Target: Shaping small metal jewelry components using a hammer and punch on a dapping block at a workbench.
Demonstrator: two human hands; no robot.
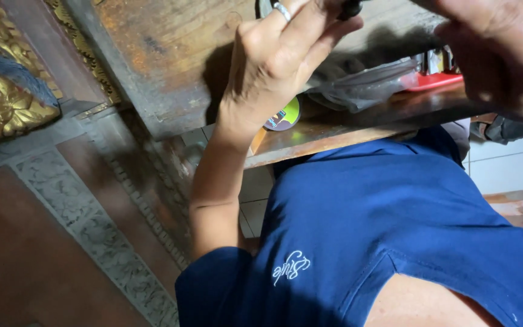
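My left hand (pixel 273 60), a silver ring on one finger, is raised at the top centre. Its fingers are closed on a small dark object (pixel 350 7) that the top edge of the frame mostly cuts off. My right hand (pixel 497 54) is at the top right, close to the camera and blurred. Whether it holds anything does not show. Both hands are over a worn wooden table (pixel 171 54). My blue shirt (pixel 394 230) fills the lower right.
A lower wooden shelf (pixel 334 133) carries a round tin with a green label (pixel 286 115), a crumpled clear plastic bag (pixel 364 88) and a red tray (pixel 434 80). Gilded carved ornament (pixel 1 103) and a carved wooden panel (pixel 92 230) lie to the left. White floor tiles (pixel 503 169) show on the right.
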